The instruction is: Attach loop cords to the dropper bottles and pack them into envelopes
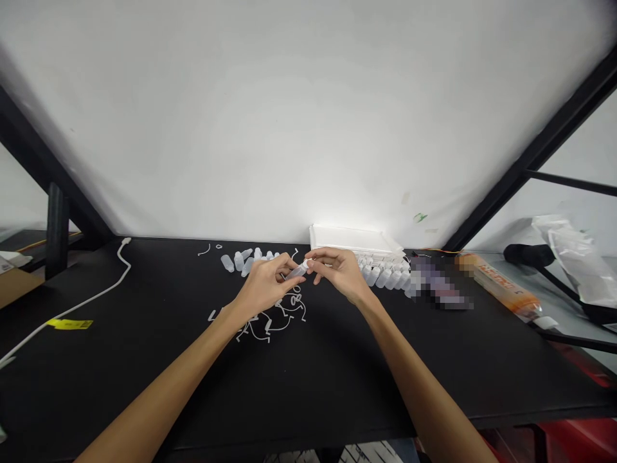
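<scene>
One small, translucent plastic bottle (295, 272) lies between our hands, just below and left of the frame's centre. Our left hand (264, 284) is the nearer to its body: the fingers are curled mostly closed, holding it between the thumb below and the fingers above. From that palm, the bottle extends towards the right and slightly up. Our right hand (343, 275) comes in from the other side, its thumb and fingertips drawn together on the white top (306, 263) while the remaining fingers are loosely bent. How firmly it grips there, we cannot tell.

The bottle's long axis runs on a slant, from lower left to upper right of the frame, so its top points towards our right fingertips and its base towards our left palm. It is tilted, held above the black tabletop (308, 386).

Beyond our left hand, left of centre, we see a loose cluster of translucent white bottles (240, 261). Just below that hand lies a scatter of thin, curved white plastic pieces (281, 328). Past our right hand, more white-topped bottles stand close together (384, 278), beside a flat white stack (354, 239).
</scene>
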`<state>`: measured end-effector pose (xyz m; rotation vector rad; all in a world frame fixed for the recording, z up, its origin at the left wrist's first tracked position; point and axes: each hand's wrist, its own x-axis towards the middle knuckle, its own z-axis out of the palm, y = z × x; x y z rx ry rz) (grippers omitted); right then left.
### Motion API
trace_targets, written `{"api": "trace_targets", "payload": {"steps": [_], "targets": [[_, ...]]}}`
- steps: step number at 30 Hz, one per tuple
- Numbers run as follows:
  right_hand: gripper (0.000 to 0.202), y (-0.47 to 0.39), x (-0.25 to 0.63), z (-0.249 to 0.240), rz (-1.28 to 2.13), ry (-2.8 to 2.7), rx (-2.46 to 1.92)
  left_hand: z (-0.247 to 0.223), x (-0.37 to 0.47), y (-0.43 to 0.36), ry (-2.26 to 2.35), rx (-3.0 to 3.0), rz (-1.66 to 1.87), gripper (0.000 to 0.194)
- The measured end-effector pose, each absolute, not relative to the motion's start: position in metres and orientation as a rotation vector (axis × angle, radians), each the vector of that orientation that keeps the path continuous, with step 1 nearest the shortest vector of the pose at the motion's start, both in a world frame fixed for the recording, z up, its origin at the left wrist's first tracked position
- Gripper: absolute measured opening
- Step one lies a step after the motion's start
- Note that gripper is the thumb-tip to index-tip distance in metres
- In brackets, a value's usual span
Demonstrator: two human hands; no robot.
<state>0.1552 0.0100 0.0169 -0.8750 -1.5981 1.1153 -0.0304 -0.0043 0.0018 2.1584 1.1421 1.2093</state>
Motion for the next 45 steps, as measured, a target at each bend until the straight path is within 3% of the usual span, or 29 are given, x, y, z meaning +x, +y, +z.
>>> {"api": "trace_targets", "payload": {"steps": [21,24,31,40,45], "targets": [[0.025,0.011,0.167,0.023,1.255,-1.561,-0.745,0.025,-0.029,-0.011,0.896,1.596,1.121,0.021],[0.033,0.009,0.166,0.025,1.218,-1.558,-0.793,0.022,-0.03,-0.009,0.876,1.558,1.108,0.02],[0.03,0.009,0.162,0.022,1.002,-1.714,-0.96,0.019,-0.029,-0.009,0.917,1.621,1.102,0.021],[0.064,0.009,0.152,0.007,0.72,-1.811,-1.219,0.013,-0.027,-0.008,0.922,1.689,1.056,0.022],[0.051,0.009,0.156,0.013,0.768,-1.738,-1.141,0.017,-0.029,-0.008,0.955,1.66,1.064,0.024]]}}
